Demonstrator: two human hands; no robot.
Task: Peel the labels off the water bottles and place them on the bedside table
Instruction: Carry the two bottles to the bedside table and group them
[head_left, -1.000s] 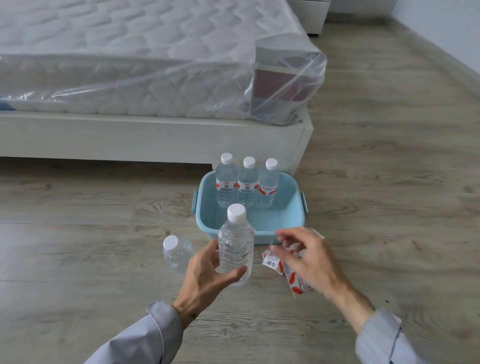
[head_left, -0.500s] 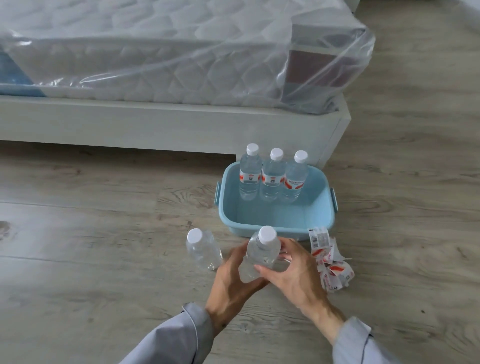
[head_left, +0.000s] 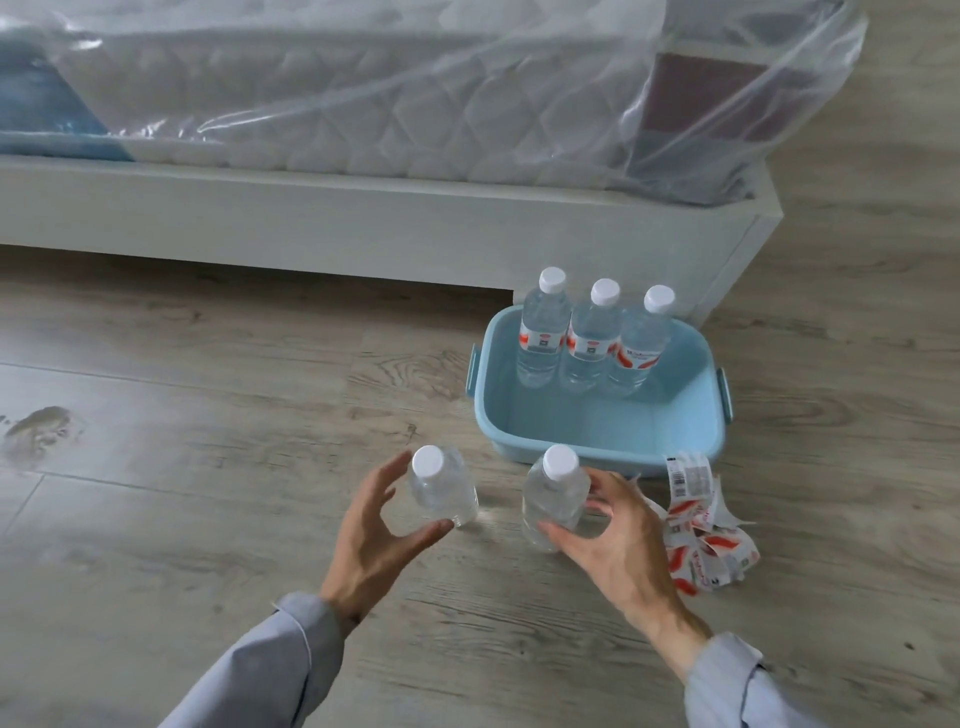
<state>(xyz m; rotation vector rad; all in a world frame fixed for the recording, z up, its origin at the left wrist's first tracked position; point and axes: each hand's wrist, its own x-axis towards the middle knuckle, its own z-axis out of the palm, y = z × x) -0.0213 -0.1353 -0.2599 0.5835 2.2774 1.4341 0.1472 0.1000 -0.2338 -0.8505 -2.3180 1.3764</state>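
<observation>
Beside the bed frame (head_left: 363, 228), on the floor, the left hand (head_left: 374, 525) is spread wide around one bare bottle (head_left: 444, 488) without clasping it; a clumsy touch could topple it. The right hand (head_left: 618, 540) clasps the other bare bottle (head_left: 556, 493). The blue basin (head_left: 597, 441) holds three labelled bottles (head_left: 592, 338); peeled labels (head_left: 701, 535) lie beside it. No bedside table shows.

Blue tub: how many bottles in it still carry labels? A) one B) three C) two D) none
B: three bottles stand in the blue tub, each with a red-and-white label; the two bare bottles are outside it on the floor.
</observation>
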